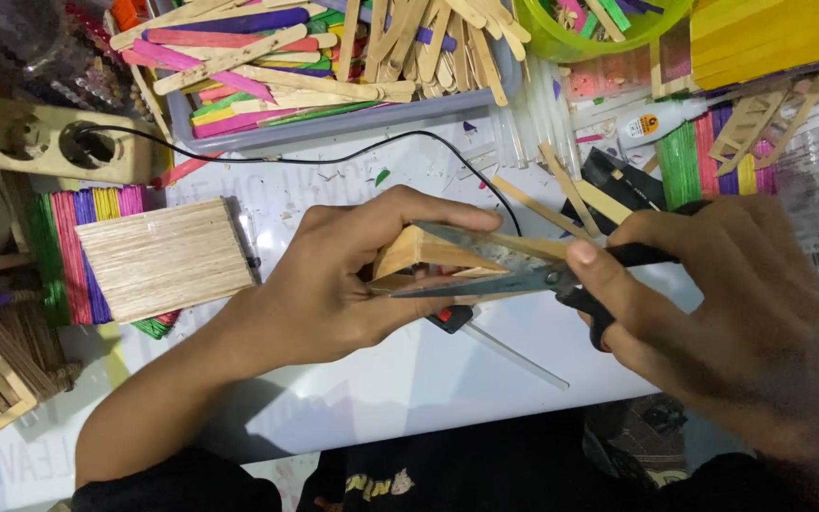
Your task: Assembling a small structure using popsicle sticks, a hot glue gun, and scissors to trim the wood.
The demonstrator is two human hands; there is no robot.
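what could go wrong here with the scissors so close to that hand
1. The open scissors have their blades around the wooden stick piece right by the left hand; its fingers curl over the wood near the upper blade, so a slip might nick them.
2. The piece is held in the air above the white table, so it may twist or splinter when cut.
3. The black cable runs just behind the hands and could snag.
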